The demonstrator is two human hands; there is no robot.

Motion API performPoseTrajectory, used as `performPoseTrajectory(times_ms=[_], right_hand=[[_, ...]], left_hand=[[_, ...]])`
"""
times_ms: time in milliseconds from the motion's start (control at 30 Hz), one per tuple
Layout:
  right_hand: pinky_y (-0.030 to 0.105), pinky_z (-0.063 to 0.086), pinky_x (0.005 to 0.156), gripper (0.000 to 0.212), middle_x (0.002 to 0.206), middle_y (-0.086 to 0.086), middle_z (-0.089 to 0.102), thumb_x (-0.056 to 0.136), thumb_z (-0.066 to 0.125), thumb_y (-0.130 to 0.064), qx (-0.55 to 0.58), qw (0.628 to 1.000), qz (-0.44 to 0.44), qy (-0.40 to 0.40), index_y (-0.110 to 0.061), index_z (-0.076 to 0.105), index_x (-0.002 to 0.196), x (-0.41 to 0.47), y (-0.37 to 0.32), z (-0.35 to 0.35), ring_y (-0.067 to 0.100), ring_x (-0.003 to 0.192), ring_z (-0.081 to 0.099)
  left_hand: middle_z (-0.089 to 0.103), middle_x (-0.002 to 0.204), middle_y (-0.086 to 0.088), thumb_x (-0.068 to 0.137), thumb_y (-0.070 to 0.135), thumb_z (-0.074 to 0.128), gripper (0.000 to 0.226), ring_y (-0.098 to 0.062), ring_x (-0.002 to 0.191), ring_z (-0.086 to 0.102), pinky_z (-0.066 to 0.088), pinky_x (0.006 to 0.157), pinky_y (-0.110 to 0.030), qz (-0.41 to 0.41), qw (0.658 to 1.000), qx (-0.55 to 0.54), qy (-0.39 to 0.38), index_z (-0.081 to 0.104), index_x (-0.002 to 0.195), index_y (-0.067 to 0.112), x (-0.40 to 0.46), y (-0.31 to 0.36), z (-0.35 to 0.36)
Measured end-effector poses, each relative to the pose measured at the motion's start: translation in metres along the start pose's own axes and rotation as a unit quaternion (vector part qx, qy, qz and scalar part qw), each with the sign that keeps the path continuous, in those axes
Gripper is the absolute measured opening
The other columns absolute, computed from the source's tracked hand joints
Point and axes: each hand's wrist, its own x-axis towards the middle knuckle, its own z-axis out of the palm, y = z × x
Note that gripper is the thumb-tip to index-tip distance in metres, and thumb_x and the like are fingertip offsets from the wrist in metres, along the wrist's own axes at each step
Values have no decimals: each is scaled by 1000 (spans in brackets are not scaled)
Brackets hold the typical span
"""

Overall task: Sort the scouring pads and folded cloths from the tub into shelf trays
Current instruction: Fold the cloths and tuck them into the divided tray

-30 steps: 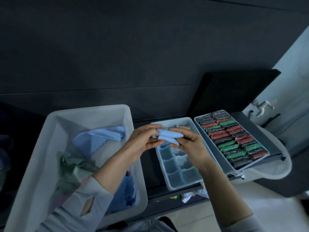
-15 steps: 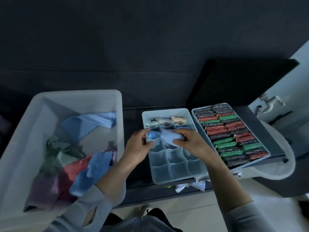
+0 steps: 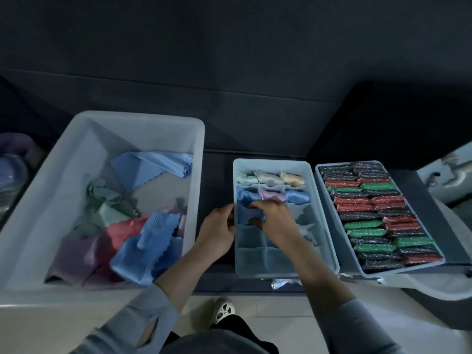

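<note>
A folded blue cloth (image 3: 249, 214) sits in the left cell of the third row of the divided tray (image 3: 323, 213). My right hand (image 3: 274, 221) presses down on it with fingers curled over its top. My left hand (image 3: 217, 232) holds the tray's left wall beside that cell. Two rows behind hold rolled cloths (image 3: 270, 178) in pale, blue and lilac shades. The big white tub (image 3: 63, 154) at left holds several loose cloths (image 3: 143, 233) in blue, red, green and purple. The right tray (image 3: 316, 169) is packed with scouring pads (image 3: 378, 213).
Both trays rest on a dark shelf (image 3: 217, 175) against a dark wall. A white rounded surface (image 3: 447, 284) lies under the pad tray at right. Crumpled wrapping (image 3: 281, 283) pokes out below the divided tray. My shoe (image 3: 223, 309) stands on the pale floor.
Both hands came down from above the divided tray. The blue cloth went into the third-row left cell, and my left hand let go of it and moved to the tray wall.
</note>
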Motion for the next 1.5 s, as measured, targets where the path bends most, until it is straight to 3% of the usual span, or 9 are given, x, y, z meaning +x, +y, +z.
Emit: performPoseTrajectory(times_ms=[267,367,467,600,733,933,1133,1367,1500], right_hand=[[25,47,60,15,71,-1,70,68,84,-14,-174,984,14,22,-23,74,75,6,-28,20,18,66,65],[28,52,66,18,83,0,73,79,72,-7,-29,997,-3,70,-18,74,92,4,-17,25,19,73,67],[6,41,64,20,81,-9,68,82,75,-12,134,983,11,127,-20,74,101,-6,-14,18,-1,69,55],[-1,39,77,32,94,-10,67,84,75,-15,146,986,-21,76,-16,71,116,-12,-15,10,-7,88,55],[28,41,87,41,113,6,68,85,73,-26,1,1000,1,13,-18,65,124,-6,-7,-7,23,110,56],[28,51,77,20,91,9,72,80,75,-7,31,998,36,30,-11,74,99,-4,-9,-1,25,86,65],[32,43,85,32,106,7,68,83,72,-22,-70,997,-16,27,-20,67,115,3,-17,-4,26,112,52],[31,49,70,21,88,9,71,72,79,-9,27,998,-37,54,-14,73,92,10,-12,8,29,90,63],[37,55,82,22,104,3,71,83,74,-17,41,998,-42,6,-20,71,105,3,-15,13,21,93,67]], left_hand=[[60,122,-8,89,9,62,47,-24,112,59,48,98,-40,4,1000,14,4,54,133,20,3,-4,2],[60,120,-8,89,9,61,46,-23,109,59,48,97,-40,8,1000,16,-1,54,133,19,3,-4,2],[60,114,-8,90,9,58,40,-23,104,60,49,93,-39,12,1000,16,-5,55,129,17,4,-4,2],[59,112,-9,91,11,56,36,-24,103,59,50,91,-38,16,999,23,-23,53,127,17,8,-5,2],[58,114,-8,91,11,56,40,-23,105,57,48,92,-33,21,999,23,-40,51,130,17,10,-7,0],[59,117,-9,92,10,57,45,-23,109,57,48,95,-39,23,998,23,-47,47,135,16,12,-11,2],[63,114,-4,90,15,60,42,-21,106,59,50,94,-41,21,999,-3,-38,52,131,22,13,-13,3],[60,123,-5,90,12,61,47,-22,112,58,48,98,-42,13,999,-3,-37,49,135,20,14,-15,3],[60,119,-5,91,13,60,44,-21,109,59,49,95,-39,17,999,-2,-40,49,133,21,12,-11,0]])
